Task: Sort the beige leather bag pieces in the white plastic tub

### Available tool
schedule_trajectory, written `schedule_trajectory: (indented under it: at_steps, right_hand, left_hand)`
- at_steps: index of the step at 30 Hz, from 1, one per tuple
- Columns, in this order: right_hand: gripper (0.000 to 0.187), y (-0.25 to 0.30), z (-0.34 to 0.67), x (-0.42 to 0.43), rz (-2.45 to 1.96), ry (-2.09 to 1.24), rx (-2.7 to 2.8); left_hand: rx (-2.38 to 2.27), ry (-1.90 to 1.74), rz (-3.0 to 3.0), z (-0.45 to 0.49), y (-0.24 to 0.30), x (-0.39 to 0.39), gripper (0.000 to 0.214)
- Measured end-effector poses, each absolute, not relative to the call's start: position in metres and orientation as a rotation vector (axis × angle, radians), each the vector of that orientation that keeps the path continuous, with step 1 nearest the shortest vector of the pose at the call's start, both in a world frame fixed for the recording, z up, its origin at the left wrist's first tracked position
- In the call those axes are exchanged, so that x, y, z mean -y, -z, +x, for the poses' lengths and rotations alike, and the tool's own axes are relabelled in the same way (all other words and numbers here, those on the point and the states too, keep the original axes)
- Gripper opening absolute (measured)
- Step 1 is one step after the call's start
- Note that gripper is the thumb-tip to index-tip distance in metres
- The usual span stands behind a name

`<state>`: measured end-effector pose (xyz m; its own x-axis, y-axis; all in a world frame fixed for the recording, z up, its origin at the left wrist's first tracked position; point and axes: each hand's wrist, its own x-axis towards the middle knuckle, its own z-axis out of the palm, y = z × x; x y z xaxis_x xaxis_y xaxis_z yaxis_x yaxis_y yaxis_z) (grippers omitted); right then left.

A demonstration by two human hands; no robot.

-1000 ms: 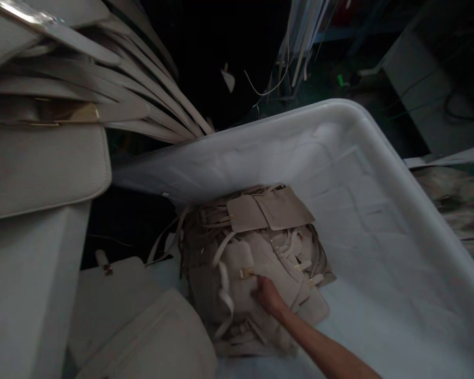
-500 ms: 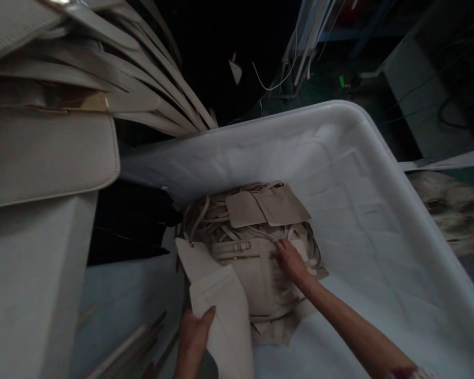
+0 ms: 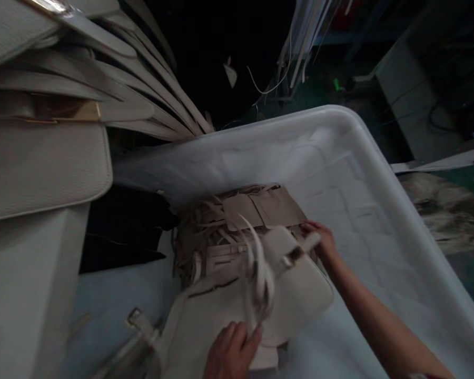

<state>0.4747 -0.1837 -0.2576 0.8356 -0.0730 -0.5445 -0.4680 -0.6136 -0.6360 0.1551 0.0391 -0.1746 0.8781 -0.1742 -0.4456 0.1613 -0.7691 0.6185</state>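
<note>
The pale bag (image 3: 302,300) is at six o'clock in the tub (image 3: 383,158), its strap (image 3: 263,276) a blur. At its seven o'clock is the left hand (image 3: 231,350), fingers bent; at one, the right hand (image 3: 319,238), partly behind a tab (whether either grips, I can't tell). A pile (image 3: 278,208) lies at twelve; more bags (image 3: 47,166) at ten.

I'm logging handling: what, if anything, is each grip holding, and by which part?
The left grip is at the near part of a cream bag, the right grip beside a buckled flap; whether either holds cannot be told.
</note>
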Motion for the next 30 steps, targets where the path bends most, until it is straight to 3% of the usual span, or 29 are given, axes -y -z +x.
schedule_trajectory:
  at_steps: [3, 6, 9, 12, 15, 19, 22, 27, 30]
  right_hand:
    - [0.043, 0.206, 0.499, 0.22, -2.23, -0.258, -0.518]
    - [0.034, 0.176, 0.491, 0.2, -2.443, -0.06, -0.178]
    - [0.022, 0.198, 0.45, 0.132, -2.355, -0.669, 0.441]
    - [0.026, 0.254, 0.406, 0.066, -2.411, -1.123, 0.955]
    - [0.025, 0.304, 0.387, 0.037, -2.575, -1.168, 0.931]
    - [0.03, 0.331, 0.393, 0.048, -2.689, -1.14, 0.85]
    - [0.046, 0.331, 0.401, 0.066, -2.701, -1.173, 0.848]
    - [0.039, 0.312, 0.402, 0.085, -2.646, -1.157, 0.953]
    - [0.05, 0.297, 0.392, 0.086, -2.658, -1.198, 1.027]
  left_hand:
    - [0.072, 0.76, 2.41, 0.155, 0.22, 0.013, 0.057]
    - [0.128, 0.872, 2.342, 0.138, 0.249, 0.04, 0.052]
    - [0.124, 0.778, 2.342, 0.116, 0.26, 0.046, 0.054]
    - [0.133, 0.703, 2.404, 0.102, 0.265, 0.044, 0.058]
    - [0.115, 0.727, 2.464, 0.098, 0.267, 0.044, 0.058]
    - [0.106, 0.745, 2.463, 0.1, 0.262, 0.049, 0.065]
    - [0.017, 0.758, 2.456, 0.099, 0.257, 0.049, 0.065]
    - [-0.122, 0.868, 2.448, 0.093, 0.266, 0.043, 0.068]
    - [-0.179, 1.002, 2.374, 0.095, 0.269, 0.045, 0.068]
